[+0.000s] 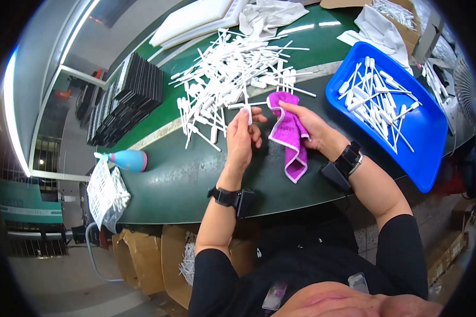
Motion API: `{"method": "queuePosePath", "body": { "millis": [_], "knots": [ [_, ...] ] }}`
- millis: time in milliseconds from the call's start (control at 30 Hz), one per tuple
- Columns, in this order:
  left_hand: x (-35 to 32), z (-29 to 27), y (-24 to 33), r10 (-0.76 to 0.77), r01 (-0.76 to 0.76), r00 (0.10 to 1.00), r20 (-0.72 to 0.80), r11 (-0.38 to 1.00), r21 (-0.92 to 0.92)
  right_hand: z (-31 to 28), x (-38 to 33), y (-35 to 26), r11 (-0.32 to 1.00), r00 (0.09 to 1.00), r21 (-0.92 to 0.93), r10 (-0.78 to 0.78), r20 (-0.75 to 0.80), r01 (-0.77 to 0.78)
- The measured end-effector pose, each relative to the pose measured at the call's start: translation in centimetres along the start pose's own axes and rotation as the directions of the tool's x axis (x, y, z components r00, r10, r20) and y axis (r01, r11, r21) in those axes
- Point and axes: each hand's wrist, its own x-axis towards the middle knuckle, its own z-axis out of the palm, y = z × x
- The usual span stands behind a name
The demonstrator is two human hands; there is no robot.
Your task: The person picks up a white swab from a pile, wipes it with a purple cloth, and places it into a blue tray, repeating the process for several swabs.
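My left hand [239, 141] is closed, pinching a white plastic stick [249, 112] with a thick end upright between thumb and fingers. Close by on its right, my right hand [314, 128] grips a purple cloth [291, 142] with a white edge, which hangs down over the table. Just beyond both hands spreads a loose pile of similar white sticks [222, 71], each thin with a wider end. To the right, a blue tray [426, 169] holds more of them, lying in different directions.
Stacked black trays [137, 87] stand at the left of the green table [169, 190]. A light-blue bottle [128, 160] and a bagged bundle with paper [103, 190] lie by the left edge. White cloths [272, 16] and foam slabs [190, 21] are at the back. Cardboard boxes [143, 259] sit below.
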Motion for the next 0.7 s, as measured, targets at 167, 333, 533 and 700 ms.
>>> {"method": "queuePosePath", "body": {
  "millis": [167,333,533,700],
  "knots": [
    [-0.10,-0.03,0.41,-0.085,0.084,0.996,-0.006,0.993,-0.082,-0.22,-0.04,-0.20,0.999,1.000,0.030,0.026,0.010,-0.026],
    [-0.11,-0.74,0.04,-0.136,0.135,0.991,-0.011,0.989,-0.062,0.19,-0.08,-0.10,0.999,0.999,0.034,0.040,-0.010,-0.039],
    [-0.50,-0.58,0.22,-0.122,0.121,0.993,-0.001,0.987,-0.106,0.09,-0.01,-0.10,0.998,0.999,0.042,0.038,0.001,-0.038],
    [-0.64,-0.34,0.34,-0.129,0.127,0.992,-0.010,0.985,-0.114,0.00,0.01,-0.02,0.998,0.999,0.047,0.043,0.007,-0.043]
  ]
}}
